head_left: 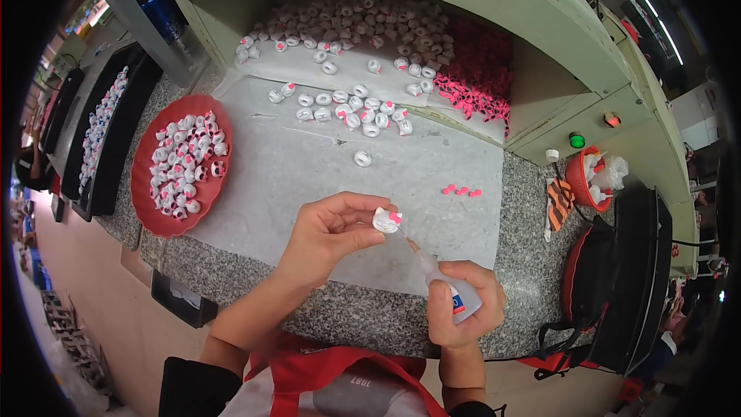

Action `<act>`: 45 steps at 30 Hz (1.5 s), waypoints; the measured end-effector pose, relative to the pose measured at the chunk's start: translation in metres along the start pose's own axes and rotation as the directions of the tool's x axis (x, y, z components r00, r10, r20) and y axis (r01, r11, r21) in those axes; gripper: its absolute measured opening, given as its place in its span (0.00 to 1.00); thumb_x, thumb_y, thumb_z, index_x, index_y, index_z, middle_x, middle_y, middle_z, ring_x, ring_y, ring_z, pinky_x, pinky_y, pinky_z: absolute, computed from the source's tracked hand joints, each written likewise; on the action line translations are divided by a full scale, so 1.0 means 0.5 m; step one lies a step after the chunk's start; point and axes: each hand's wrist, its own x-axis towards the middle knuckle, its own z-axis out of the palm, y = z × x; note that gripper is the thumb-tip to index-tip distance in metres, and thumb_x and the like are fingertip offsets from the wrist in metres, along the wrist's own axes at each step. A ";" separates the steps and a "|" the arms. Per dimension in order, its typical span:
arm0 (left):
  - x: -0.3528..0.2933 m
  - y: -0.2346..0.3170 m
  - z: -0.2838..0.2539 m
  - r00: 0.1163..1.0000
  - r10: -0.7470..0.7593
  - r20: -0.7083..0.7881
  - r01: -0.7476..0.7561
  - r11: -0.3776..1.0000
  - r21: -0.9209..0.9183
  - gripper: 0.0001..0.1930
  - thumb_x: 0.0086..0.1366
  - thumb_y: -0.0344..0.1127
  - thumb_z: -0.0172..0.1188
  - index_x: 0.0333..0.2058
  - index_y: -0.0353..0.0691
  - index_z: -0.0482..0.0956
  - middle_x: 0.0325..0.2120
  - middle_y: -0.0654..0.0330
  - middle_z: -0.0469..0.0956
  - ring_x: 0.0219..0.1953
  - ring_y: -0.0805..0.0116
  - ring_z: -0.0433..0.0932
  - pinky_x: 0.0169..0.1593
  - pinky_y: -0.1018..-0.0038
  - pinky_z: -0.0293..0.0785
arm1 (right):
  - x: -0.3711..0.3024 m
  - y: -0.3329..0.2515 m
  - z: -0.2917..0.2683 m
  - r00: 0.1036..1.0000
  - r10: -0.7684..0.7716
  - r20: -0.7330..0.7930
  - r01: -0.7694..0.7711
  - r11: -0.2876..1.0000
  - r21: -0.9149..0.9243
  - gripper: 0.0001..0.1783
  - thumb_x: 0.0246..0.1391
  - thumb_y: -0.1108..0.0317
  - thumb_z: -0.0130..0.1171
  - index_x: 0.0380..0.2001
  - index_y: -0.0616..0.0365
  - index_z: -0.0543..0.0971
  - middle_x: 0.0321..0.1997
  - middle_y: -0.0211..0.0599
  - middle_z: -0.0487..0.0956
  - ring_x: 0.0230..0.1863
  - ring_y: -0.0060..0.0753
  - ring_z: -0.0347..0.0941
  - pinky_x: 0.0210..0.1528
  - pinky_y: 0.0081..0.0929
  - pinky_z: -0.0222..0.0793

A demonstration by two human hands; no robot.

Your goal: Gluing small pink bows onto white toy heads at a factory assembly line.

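Observation:
Pinched between the thumb and fingers of my left hand [320, 233] is a small white cat head [384, 221] with a pink bow. My right hand [485, 293] grips a squeeze bottle [455, 303], tilted so its thin needle tip reaches the lower right of the cat head; whether it touches cannot be made out. Beyond my hands, one white cat head [362, 158] lies alone on white paper [270, 185]. Several small pink bows [461, 191] sit in a short row to the right. A group of white heads [359, 104] lies farther back.
Left stands a red scalloped dish [140, 177] filled with cat heads. Under the green cabinet [548, 112] are heaps of white heads [363, 23] and pink pieces [475, 77]. An orange cup [584, 177] and striped cloth [559, 205] sit right; black trays [127, 139] stand far left.

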 end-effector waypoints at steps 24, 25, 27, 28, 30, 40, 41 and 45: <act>0.009 -0.010 -0.002 0.999 0.014 -0.032 -0.014 1.000 0.016 0.17 0.48 0.17 0.56 0.40 0.31 0.71 0.35 0.57 0.76 0.38 0.72 0.74 0.42 0.80 0.70 | 0.029 0.118 -0.052 0.598 0.800 0.050 -0.731 0.519 0.444 0.12 0.40 0.69 0.54 0.29 0.66 0.74 0.23 0.41 0.76 0.24 0.30 0.73 0.22 0.21 0.66; 0.006 -0.012 0.004 1.000 0.002 -0.030 -0.002 1.000 0.019 0.17 0.48 0.17 0.56 0.40 0.32 0.71 0.34 0.57 0.76 0.38 0.73 0.74 0.42 0.80 0.70 | 0.013 0.158 -0.039 0.642 0.765 0.055 -0.737 0.596 0.321 0.12 0.40 0.68 0.55 0.30 0.64 0.75 0.22 0.43 0.76 0.24 0.34 0.74 0.23 0.24 0.67; 0.000 -0.014 0.004 1.000 0.010 -0.022 -0.010 1.000 0.015 0.17 0.49 0.17 0.56 0.40 0.32 0.71 0.34 0.57 0.76 0.37 0.73 0.74 0.41 0.80 0.70 | 0.016 0.200 0.003 0.685 0.726 0.059 -0.722 0.665 0.190 0.12 0.41 0.67 0.55 0.30 0.63 0.75 0.22 0.44 0.76 0.24 0.37 0.75 0.23 0.28 0.68; -0.001 -0.013 0.002 0.999 0.018 -0.026 -0.017 1.000 0.020 0.17 0.49 0.17 0.56 0.40 0.32 0.71 0.34 0.58 0.76 0.37 0.73 0.75 0.41 0.80 0.70 | 0.034 0.212 0.029 0.788 0.615 0.042 -0.589 0.771 -0.240 0.11 0.40 0.67 0.56 0.29 0.61 0.76 0.23 0.45 0.76 0.25 0.41 0.75 0.25 0.31 0.68; 0.002 -0.014 -0.003 0.999 0.022 -0.043 -0.020 0.999 0.042 0.17 0.49 0.18 0.56 0.41 0.32 0.71 0.33 0.58 0.76 0.36 0.74 0.75 0.41 0.80 0.70 | 0.044 0.217 0.037 0.869 0.487 0.081 -0.334 0.701 -0.630 0.10 0.40 0.67 0.56 0.28 0.60 0.76 0.23 0.46 0.76 0.25 0.45 0.74 0.27 0.34 0.68; 0.012 -0.055 0.010 0.988 0.128 -0.090 -0.109 0.975 0.195 0.14 0.54 0.18 0.52 0.42 0.31 0.69 0.35 0.56 0.75 0.38 0.74 0.74 0.41 0.81 0.71 | 0.023 0.040 0.057 0.768 0.567 0.298 -0.640 0.706 0.305 0.04 0.42 0.80 0.58 0.26 0.66 0.76 0.22 0.30 0.74 0.23 0.15 0.67 0.25 0.11 0.63; 0.012 -0.056 0.014 0.988 0.124 -0.089 -0.104 0.973 0.205 0.14 0.54 0.18 0.52 0.42 0.31 0.69 0.35 0.56 0.75 0.38 0.74 0.74 0.41 0.81 0.71 | 0.025 0.040 0.061 0.777 0.561 0.284 -0.626 0.733 0.266 0.04 0.42 0.80 0.59 0.26 0.66 0.76 0.23 0.30 0.75 0.24 0.15 0.67 0.26 0.12 0.63; 0.011 -0.058 0.019 0.985 0.170 -0.032 -0.161 0.967 0.196 0.15 0.54 0.17 0.51 0.42 0.31 0.69 0.39 0.55 0.73 0.41 0.72 0.73 0.44 0.79 0.70 | 0.015 0.053 0.059 0.805 0.565 0.183 -0.592 0.787 0.175 0.06 0.41 0.78 0.61 0.26 0.65 0.76 0.23 0.30 0.75 0.25 0.14 0.67 0.27 0.12 0.63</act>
